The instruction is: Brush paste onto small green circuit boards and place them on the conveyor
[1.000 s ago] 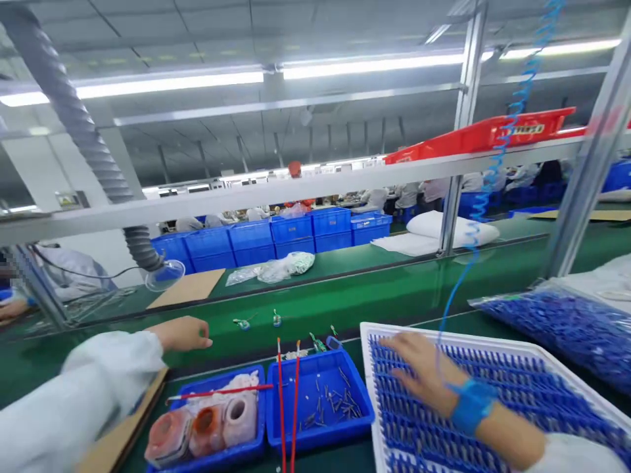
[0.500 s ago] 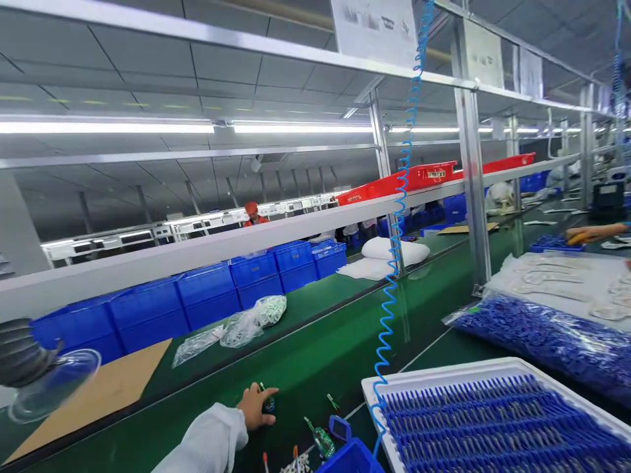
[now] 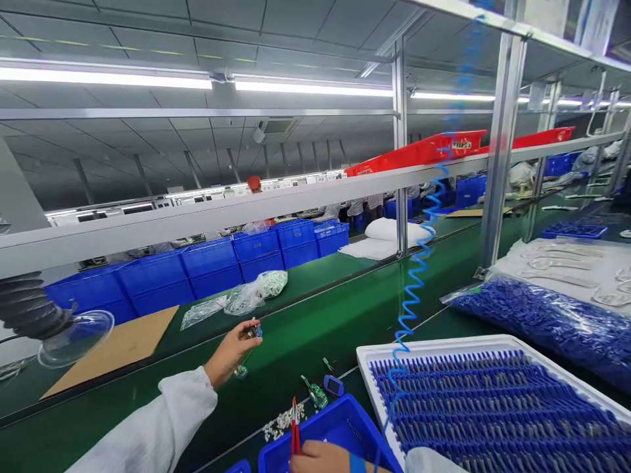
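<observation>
My left hand [image 3: 231, 351] is raised over the green conveyor belt [image 3: 320, 315] and pinches a small blue part [image 3: 255, 331] with a thin wire and a green piece [image 3: 240, 372] dangling under it. My right hand [image 3: 325, 458] shows at the bottom edge, fingers closed on red tweezers [image 3: 294, 435] over a blue bin [image 3: 340, 427]. A blue wrist strap with a coiled blue cord [image 3: 419, 263] runs up from that wrist. Two small green circuit boards [image 3: 315, 393] and a blue part [image 3: 333, 385] lie on the belt beside the bin.
A white tray of blue parts [image 3: 493, 407] sits at the right, with a plastic bag of blue parts [image 3: 537, 322] behind it. Blue crates [image 3: 207, 269], plastic bags [image 3: 251, 295], cardboard [image 3: 118, 345] and a hose with a clear hood [image 3: 69, 332] lie beyond the belt. Red trays [image 3: 424, 150] rest on the shelf.
My left hand lifted the small blue part with its wire off the belt. My right hand came into view at the bottom holding the red tweezers. The view tilted slightly.
</observation>
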A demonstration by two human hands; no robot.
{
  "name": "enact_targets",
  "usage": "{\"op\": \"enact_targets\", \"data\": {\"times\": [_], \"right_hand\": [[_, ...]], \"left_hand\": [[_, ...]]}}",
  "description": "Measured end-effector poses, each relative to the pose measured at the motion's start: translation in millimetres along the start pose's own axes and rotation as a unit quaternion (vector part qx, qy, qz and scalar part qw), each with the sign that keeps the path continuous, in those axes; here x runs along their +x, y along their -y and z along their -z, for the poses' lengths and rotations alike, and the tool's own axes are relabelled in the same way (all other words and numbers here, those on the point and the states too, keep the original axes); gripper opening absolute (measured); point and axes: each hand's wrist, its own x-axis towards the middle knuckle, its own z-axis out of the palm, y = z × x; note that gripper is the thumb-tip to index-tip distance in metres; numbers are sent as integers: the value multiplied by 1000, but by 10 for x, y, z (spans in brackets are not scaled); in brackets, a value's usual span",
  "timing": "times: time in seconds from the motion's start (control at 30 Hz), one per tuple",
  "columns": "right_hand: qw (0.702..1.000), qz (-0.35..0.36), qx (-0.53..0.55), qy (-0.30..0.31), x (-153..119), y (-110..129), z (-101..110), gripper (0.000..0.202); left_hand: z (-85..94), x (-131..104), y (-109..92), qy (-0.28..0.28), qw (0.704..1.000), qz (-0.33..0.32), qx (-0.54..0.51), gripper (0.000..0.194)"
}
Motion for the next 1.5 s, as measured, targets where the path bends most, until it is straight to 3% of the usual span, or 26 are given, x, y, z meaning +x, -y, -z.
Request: {"op": "enact_targets", "data": {"times": [0.2, 0.23, 0.33, 0.43, 0.63, 0.73, 0.93, 1.07, 1.17, 1.27, 1.4, 1.5], "right_hand": [[997, 25, 19, -66, -116, -179, 446, 7], [997, 28, 19, -64, -113, -202, 526, 4], [1000, 15, 22, -10, -55, -239, 692, 21], [999, -5, 25, 33, 13, -238, 737, 24], [1000, 1, 7, 13, -14, -258, 706, 12], [1000, -3, 10, -15, -48, -273, 751, 3], [977, -74, 32, -198, -111, -539, 1048, 40], [935, -191, 89, -286, -298, -923, 1464, 40], [880, -241, 210, -351, -405, -1010, 1781, 27], [806, -233, 372, -398, -396, -826, 1995, 10], [680, -226, 508, -479, -307, -458, 2115, 11], [646, -240, 493, -531, -268, -303, 2130, 13]], "left_hand": [[103, -374, -437, 19, 998, 9, -56, 54], [100, -419, -470, 24, 997, 12, -68, 53], [50, -573, -522, 47, 992, 35, -113, 47], [-60, -779, -547, 87, 980, 80, -161, 43], [-237, -1077, -598, 126, 962, 117, -214, 40], [-230, -1093, -642, 108, 965, 101, -217, 38], [-48, -1132, -897, 27, 978, 7, -207, 39], [60, -1147, -964, 25, 994, -25, -103, 42], [-18, -1160, -863, 66, 997, -16, 27, 43], [-192, -1213, -765, 103, 989, -23, 106, 41], [-373, -1271, -764, 129, 982, -38, 135, 35], [-428, -1270, -802, 128, 978, -41, 160, 38]]}}
